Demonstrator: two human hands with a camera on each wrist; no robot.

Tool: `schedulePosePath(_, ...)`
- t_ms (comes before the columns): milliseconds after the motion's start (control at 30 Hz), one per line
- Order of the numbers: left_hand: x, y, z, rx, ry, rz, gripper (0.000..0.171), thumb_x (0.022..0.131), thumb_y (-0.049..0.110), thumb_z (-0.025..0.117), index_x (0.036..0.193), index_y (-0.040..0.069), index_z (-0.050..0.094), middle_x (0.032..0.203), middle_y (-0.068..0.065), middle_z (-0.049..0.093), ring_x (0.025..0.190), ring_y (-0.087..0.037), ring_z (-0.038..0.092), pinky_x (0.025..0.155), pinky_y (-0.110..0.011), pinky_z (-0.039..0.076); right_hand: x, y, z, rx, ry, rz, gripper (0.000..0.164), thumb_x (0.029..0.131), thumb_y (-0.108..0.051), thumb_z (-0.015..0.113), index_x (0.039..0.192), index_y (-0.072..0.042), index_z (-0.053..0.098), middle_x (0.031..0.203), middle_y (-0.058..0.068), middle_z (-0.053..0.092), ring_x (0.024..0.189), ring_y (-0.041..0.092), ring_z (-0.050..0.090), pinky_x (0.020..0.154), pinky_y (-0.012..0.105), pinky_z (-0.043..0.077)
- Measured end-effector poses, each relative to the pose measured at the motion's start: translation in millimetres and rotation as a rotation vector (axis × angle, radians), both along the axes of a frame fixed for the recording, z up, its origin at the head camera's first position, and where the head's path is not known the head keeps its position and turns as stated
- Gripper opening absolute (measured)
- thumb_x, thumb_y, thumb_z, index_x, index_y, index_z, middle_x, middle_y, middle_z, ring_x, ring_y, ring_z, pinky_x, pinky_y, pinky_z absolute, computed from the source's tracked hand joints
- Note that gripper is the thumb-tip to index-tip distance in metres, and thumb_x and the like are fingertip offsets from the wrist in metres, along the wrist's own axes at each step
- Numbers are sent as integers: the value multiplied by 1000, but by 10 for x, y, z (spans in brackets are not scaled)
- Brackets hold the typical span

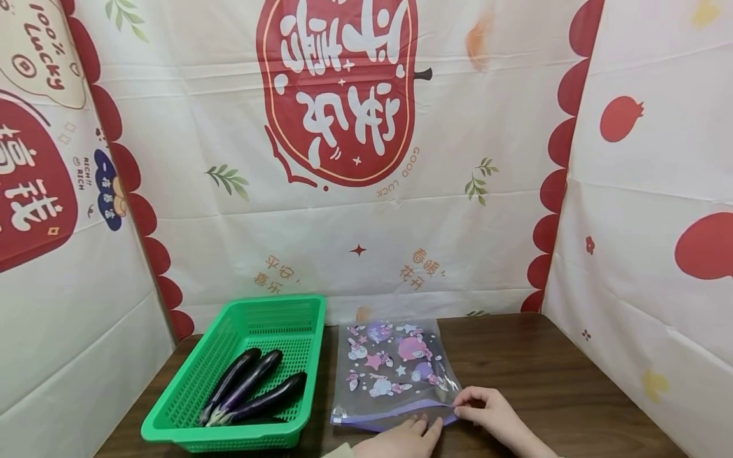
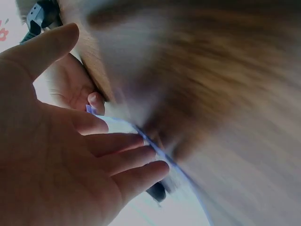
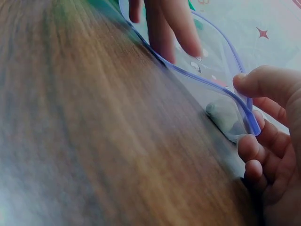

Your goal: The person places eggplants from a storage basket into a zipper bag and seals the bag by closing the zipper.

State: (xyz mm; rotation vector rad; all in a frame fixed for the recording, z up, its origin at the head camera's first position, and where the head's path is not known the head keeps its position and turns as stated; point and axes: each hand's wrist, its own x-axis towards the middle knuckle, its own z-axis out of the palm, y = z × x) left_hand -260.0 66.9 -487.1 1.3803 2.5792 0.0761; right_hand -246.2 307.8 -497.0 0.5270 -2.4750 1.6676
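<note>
A clear zip bag [image 1: 395, 375] printed with pink and purple cartoon figures and stars lies flat on the table, its purple-edged mouth toward me. At the bag's right corner my right hand [image 1: 489, 410] pinches the purple edge between thumb and fingers. The mouth gapes in the right wrist view, where the left fingers [image 3: 162, 35] reach at its opening. My left hand [image 1: 401, 439] is at the middle of the mouth, palm down, fingers extended along the purple edge [image 2: 162, 153]. In the left wrist view its thumb stands apart from the fingers.
Left of the bag stands a green plastic basket [image 1: 229, 436] with several dark purple eggplants [image 1: 263, 406] in it. The brown wooden table [image 1: 515, 356] extends to the right. Printed cloth [image 1: 355, 222] hangs behind and on both sides.
</note>
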Motion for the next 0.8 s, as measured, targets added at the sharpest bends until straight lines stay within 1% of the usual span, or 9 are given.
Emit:
schedulePosePath(100, -17, -98, -43, 26, -15, -11, 73, 95, 59, 44, 154, 20, 29, 147, -3, 42, 134, -17, 40, 104, -31, 37, -13, 10, 9, 10, -2, -3, 5, 88, -6, 68, 89, -1, 69, 71, -7, 59, 59, 3, 51, 49, 28, 46)
schedulePosePath(167, 25, -172, 8, 46, -16, -11, 70, 96, 57, 43, 154, 20, 30, 146, -3, 44, 133, -16, 42, 104, -31, 37, -12, 11, 15, 13, -11, -5, 8, 88, -8, 69, 89, 0, 69, 70, -7, 58, 58, 3, 50, 49, 28, 46)
schedulePosePath(267, 150, -278, 214, 73, 30, -33, 64, 98, 54, 44, 152, 21, 35, 143, 1, 48, 128, -13, 47, 99, -29, 41, 0, 5, 26, 10, -26, -14, 9, 87, -9, 70, 89, 0, 69, 69, -8, 57, 58, 3, 50, 49, 27, 46)
schedulePosePath(367, 299, -391, 453, 105, 113, -83, 56, 98, 50, 46, 148, 23, 43, 137, 7, 53, 121, -7, 52, 90, -24, 46, 6, -5, 34, 5, -50, -19, 11, 88, -11, 70, 90, 0, 68, 71, -7, 60, 58, 3, 51, 49, 27, 46)
schedulePosePath(567, 460, -693, 712, 187, 267, -185, 48, 100, 45, 45, 142, 22, 51, 131, 7, 57, 116, -3, 54, 82, -17, 46, 1, -12, 36, -2, -65, -18, 12, 88, -11, 70, 91, 0, 68, 75, -5, 63, 59, 4, 51, 50, 27, 46)
schedulePosePath(600, 479, -736, 760, 195, 274, -180, 47, 101, 44, 43, 144, 23, 49, 131, 7, 57, 116, -3, 54, 83, -17, 47, -3, -8, 34, 0, -64, -20, 12, 88, -11, 69, 91, 1, 68, 75, -5, 63, 59, 4, 51, 50, 27, 46)
schedulePosePath(633, 506, -753, 819, 200, 223, -112, 47, 101, 48, 41, 142, 25, 50, 130, 9, 58, 115, -4, 55, 84, -20, 47, -11, -1, 28, 6, -64, -22, 12, 89, -10, 69, 91, 1, 68, 76, -5, 63, 59, 4, 51, 50, 28, 46)
schedulePosePath(700, 534, -846, 913, 228, 234, -97, 52, 100, 52, 39, 146, 27, 44, 128, 8, 57, 108, -4, 58, 78, -19, 49, -15, 6, 36, 12, -79, -32, 12, 89, -11, 69, 92, 1, 69, 76, -4, 63, 60, 5, 52, 51, 28, 46)
schedulePosePath(800, 546, -986, 1012, 294, 275, -73, 53, 100, 48, 47, 147, 27, 41, 125, 6, 57, 88, 0, 59, 66, -15, 46, -29, 19, 34, 22, -82, -32, 12, 89, -11, 68, 92, 1, 68, 77, -4, 63, 60, 5, 51, 51, 28, 46)
